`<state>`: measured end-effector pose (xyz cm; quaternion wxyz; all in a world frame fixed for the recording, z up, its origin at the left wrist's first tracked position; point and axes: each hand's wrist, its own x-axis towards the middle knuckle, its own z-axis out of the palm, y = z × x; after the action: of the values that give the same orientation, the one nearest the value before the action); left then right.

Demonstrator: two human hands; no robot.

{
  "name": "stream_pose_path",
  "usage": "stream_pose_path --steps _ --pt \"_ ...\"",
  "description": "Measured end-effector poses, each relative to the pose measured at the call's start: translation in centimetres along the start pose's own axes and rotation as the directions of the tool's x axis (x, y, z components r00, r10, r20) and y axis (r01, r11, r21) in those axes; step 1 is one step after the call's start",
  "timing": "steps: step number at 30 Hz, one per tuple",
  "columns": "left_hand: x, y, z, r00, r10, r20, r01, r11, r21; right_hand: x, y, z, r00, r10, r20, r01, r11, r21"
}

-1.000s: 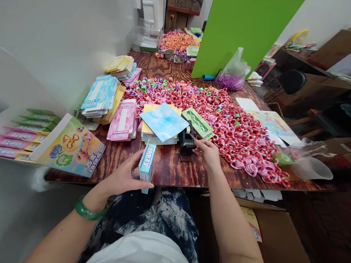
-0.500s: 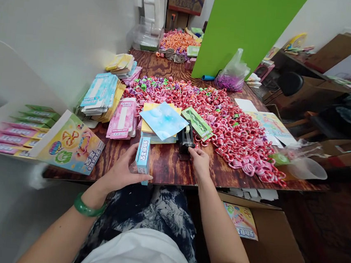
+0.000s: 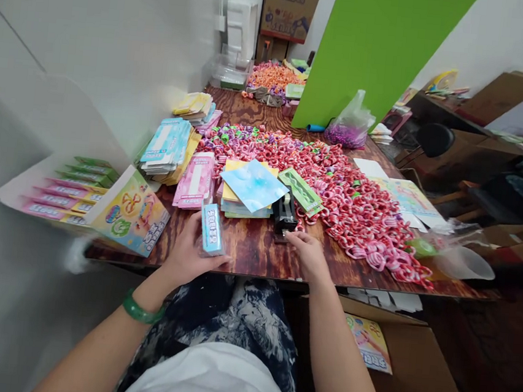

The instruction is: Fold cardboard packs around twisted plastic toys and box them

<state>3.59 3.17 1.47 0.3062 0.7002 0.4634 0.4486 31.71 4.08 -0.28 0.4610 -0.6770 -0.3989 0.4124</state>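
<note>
My left hand (image 3: 191, 252) is closed round a small blue box (image 3: 212, 229), held tilted above the table's front edge. The fingers of my right hand (image 3: 306, 253) are pinched at the front end of a black tape dispenser (image 3: 284, 213); a bit of tape may be between them, too small to make out. Left of the dispenser, a light blue square sheet (image 3: 254, 185) lies on a stack of yellow and blue cards. A green flat box (image 3: 301, 191) lies behind the dispenser. Pink flat boxes (image 3: 194, 180) are stacked behind my left hand.
Red and pink rings (image 3: 349, 198) are heaped across the wooden table (image 3: 247, 244). At the left stands a display box (image 3: 137, 215) with green and pink boxes. A green panel (image 3: 377, 53) rises behind, beside a bag of purple beads (image 3: 349, 127). An open carton (image 3: 416, 359) is below right.
The view has shifted, so the scene sits lower and further right. The blue box has tipped in my left hand, showing more of its printed side. My right hand remains at the dispenser's front.
</note>
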Motion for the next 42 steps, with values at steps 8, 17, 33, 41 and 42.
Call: stream_pose_path --steps 8,17,33,41,42 --pt "-0.4 -1.2 2.2 0.972 0.149 -0.181 -0.114 0.975 0.19 -9.5 -7.2 3.3 0.912 -0.071 0.403 -0.122 0.893 0.434" --pt "-0.9 -1.1 2.6 0.96 0.178 -0.218 -0.132 0.969 0.207 -10.1 -7.1 6.1 0.891 -0.061 0.449 -0.133 0.912 0.388" --pt "-1.5 0.8 1.2 0.999 0.026 0.047 -0.017 0.985 -0.172 -8.1 -3.5 7.2 0.949 -0.25 0.19 0.27 0.959 -0.086" --pt "-1.3 3.8 -6.1 0.657 0.242 0.714 0.007 0.945 -0.327 -8.4 -9.7 4.9 0.459 -0.464 0.757 0.662 0.748 0.057" --pt "-1.4 4.5 -7.1 0.657 0.262 0.707 0.016 0.933 -0.361 -8.5 -10.9 4.8 0.402 -0.424 0.812 0.669 0.741 0.056"
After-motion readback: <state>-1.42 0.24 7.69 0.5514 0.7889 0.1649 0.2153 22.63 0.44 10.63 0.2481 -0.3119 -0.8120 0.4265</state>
